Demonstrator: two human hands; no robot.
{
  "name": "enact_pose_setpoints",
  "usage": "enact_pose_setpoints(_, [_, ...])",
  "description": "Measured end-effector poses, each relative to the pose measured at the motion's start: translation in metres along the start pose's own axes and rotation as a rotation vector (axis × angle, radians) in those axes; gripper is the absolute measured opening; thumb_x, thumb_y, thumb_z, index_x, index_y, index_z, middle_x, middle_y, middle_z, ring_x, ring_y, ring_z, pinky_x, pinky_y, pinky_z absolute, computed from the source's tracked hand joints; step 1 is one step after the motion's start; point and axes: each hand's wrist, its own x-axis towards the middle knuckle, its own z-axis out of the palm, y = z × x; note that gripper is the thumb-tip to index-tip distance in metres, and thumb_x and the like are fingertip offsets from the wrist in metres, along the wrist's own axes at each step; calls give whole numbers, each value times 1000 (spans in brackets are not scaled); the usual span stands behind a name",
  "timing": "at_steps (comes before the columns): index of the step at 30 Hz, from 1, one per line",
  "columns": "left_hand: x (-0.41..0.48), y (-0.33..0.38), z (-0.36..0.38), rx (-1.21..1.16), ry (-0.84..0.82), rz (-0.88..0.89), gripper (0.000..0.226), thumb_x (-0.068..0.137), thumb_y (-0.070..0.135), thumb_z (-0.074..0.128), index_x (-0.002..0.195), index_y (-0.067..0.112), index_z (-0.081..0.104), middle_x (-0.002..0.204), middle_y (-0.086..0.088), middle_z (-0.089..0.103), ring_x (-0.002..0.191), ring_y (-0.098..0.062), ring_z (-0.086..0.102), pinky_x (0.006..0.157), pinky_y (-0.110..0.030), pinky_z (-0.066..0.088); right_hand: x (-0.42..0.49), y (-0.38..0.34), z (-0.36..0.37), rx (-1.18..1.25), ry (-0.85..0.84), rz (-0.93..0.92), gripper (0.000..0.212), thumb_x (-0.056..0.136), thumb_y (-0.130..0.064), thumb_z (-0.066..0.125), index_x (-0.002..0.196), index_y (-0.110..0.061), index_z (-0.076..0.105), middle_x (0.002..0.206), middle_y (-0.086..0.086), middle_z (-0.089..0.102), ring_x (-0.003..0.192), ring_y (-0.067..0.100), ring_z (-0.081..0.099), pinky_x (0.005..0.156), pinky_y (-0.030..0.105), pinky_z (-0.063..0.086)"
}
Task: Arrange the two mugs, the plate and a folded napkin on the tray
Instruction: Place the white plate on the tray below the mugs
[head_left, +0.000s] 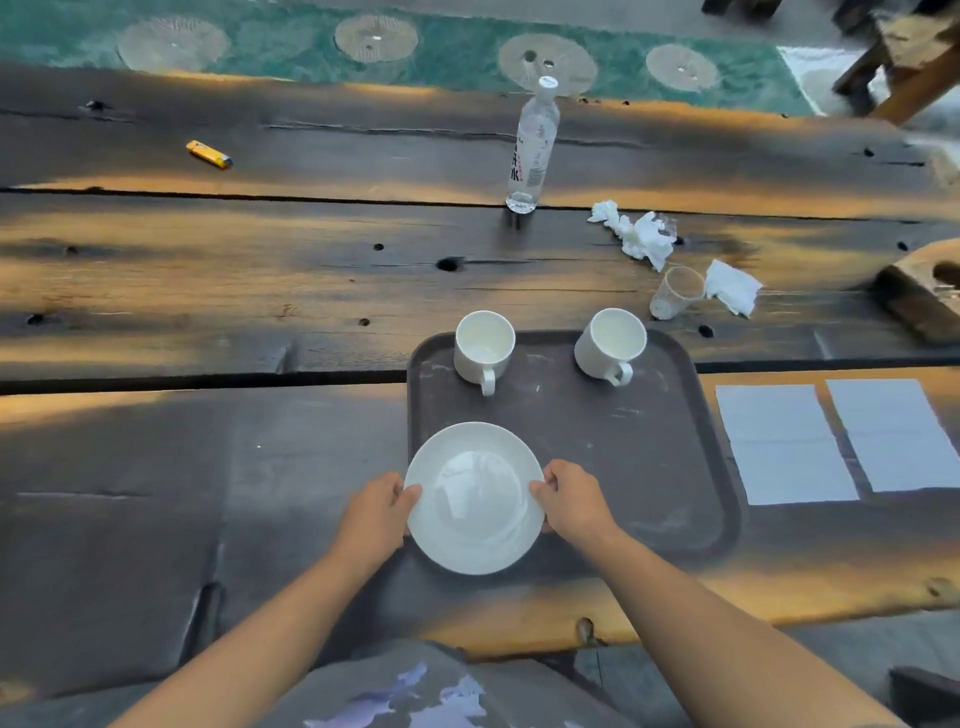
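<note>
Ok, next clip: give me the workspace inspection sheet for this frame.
Surface: dark plank table with knotholes and gaps between planks.
Job's things: tray carries left mug and right mug upright at its far edge; plate at its near left corner; inner napkin and outer napkin lie flat on the table, right of the tray.
Clutter: water bottle, yellow lighter, crumpled tissues, tipped clear cup.
Grippers: left hand and right hand grip opposite sides of the plate's rim.
Cables: nothing seen.
Surroundings: green patterned ground beyond the table; wooden furniture top right.
</note>
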Motion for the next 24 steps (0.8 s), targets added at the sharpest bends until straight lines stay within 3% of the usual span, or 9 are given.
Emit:
enact_pose_setpoints(3, [2, 8, 9, 53, 12, 13, 33, 102, 26, 53, 88, -4, 54, 74, -20, 70, 48, -20, 56, 60, -34, 52, 3, 10, -6, 6, 7, 22, 25, 93, -15, 56, 72, -14, 42, 71, 2, 55, 62, 28, 67, 65, 49, 64])
enact_pose_setpoints(7, [5, 14, 18, 95, 30, 25, 31, 101, 24, 56, 88, -4, 54, 79, -22, 70, 55, -21, 56, 65, -42, 55, 10, 17, -14, -31, -8, 11, 22, 93, -20, 56, 74, -15, 46, 75, 3, 59, 82, 35, 72, 74, 52, 62])
enact_pose_setpoints(14, [13, 19, 26, 139, 45, -16, 30, 98, 26, 60, 86, -2, 57, 78, -17, 72, 75, -31, 69, 74, -45, 57, 21, 25, -17, -53, -36, -3, 26, 92, -21, 59, 70, -17, 44, 69, 1, 55, 65, 26, 60, 73, 52, 62])
enact_pose_setpoints(18, [15, 21, 28, 184, 38, -35, 30, 96, 27, 61, 85, 0, 56, 79, -15, 71, 81, -33, 68, 77, -46, 58, 25, 24, -18, -95, -49, -11, 28, 91, -21, 60, 69, -18, 41, 66, -2, 50, 60, 24, 52, 68, 44, 58])
enact_pose_setpoints(24, [18, 20, 28, 280, 26, -19, 32, 97, 29, 57, 72, 14, 43, 74, -9, 62, 79, -34, 65, 68, -41, 52, 29, 24, -15, -87, -41, -9, 27, 91, -20, 61, 70, -16, 44, 69, 2, 52, 64, 26, 55, 75, 49, 59])
